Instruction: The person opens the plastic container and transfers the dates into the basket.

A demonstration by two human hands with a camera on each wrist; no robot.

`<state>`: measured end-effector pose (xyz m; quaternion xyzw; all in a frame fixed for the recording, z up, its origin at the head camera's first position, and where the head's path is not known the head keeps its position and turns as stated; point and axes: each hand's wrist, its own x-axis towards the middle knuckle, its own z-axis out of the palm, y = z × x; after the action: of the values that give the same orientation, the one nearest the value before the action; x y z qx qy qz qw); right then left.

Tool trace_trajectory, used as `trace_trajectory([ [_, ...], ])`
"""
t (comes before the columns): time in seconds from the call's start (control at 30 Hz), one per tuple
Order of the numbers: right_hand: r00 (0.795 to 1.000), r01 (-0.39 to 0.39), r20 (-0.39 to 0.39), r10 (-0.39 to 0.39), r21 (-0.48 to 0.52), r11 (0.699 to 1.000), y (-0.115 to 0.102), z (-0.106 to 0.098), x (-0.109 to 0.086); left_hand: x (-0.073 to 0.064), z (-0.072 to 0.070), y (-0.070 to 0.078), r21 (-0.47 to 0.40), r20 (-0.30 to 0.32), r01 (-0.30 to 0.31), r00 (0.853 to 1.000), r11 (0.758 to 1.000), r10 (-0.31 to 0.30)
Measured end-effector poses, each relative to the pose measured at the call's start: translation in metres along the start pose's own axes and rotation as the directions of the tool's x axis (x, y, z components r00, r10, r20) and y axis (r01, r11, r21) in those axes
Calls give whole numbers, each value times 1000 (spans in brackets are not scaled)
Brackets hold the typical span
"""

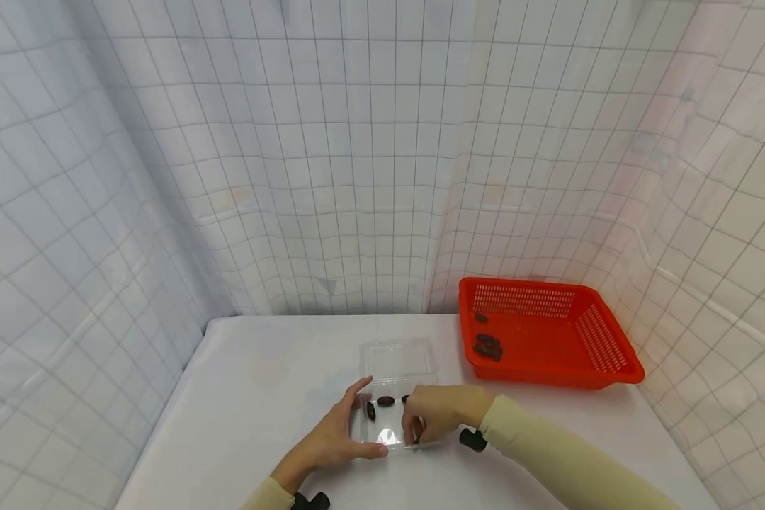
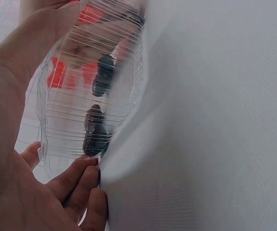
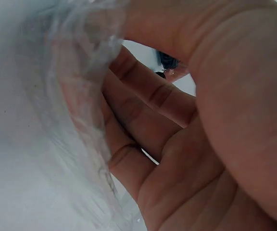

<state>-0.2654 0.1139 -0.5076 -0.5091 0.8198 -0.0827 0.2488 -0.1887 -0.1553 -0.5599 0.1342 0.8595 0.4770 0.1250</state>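
Left hand (image 1: 334,433) lay at the near-left corner of the clear box (image 1: 389,423), thumb along the near rim, fingers spread at the left wall; box clamped between thumb and fingers. Right hand (image 1: 438,409) was over the right part of the box, fingertips together on a dark piece (image 1: 416,440) low by the near rim. Whether that piece bore on the base: cannot tell; the right wrist view hid the tips.

Further in, one piece (image 1: 371,411) stood lengthwise by the box's left wall and another (image 1: 385,401) lay crosswise near its far edge. A third (image 1: 406,399) showed beside it, partly behind the right hand.

Judgement: thin walls asked for a light, steady left grip, without squeezing. The held piece was best brought fully to the base before the fingers parted, with knuckles clear of the far row.

Beyond the box, its lid (image 1: 397,358) lay open. Beyond and right of the box: red basket (image 1: 542,375), loose pieces (image 1: 487,347) clustered at its left end.
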Motion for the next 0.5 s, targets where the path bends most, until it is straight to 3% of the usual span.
trace_trajectory([
  [0.5, 997, 38, -66, -34, 63, 997, -1, -1, 10, 5, -1, -6, -22, 26, -8, 1000, 1000, 9],
])
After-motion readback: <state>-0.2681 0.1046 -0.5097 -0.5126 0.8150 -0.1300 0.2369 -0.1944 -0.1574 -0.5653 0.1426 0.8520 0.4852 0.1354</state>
